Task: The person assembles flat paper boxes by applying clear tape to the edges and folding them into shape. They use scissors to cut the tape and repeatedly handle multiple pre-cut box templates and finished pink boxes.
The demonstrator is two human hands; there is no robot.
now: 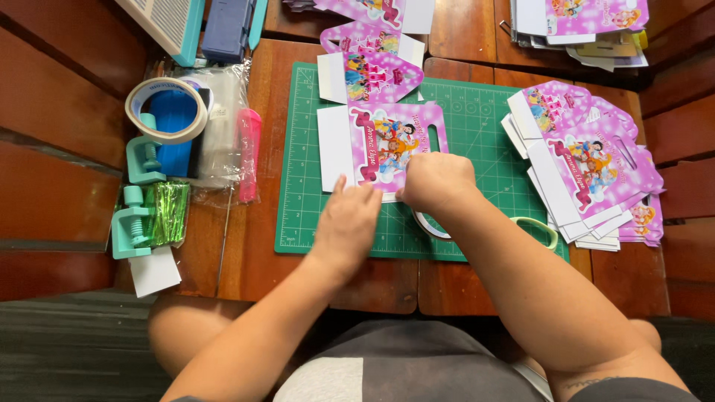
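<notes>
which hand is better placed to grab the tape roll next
Probably the left. The left hand rests at the pink card's lower edge, on the side nearer the tape roll at the table's left. The right hand would have to cross over.

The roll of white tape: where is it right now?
In the head view the roll of white tape sits at the table's left side, atop a teal clamp, left of the green cutting mat and pink pen.
</notes>
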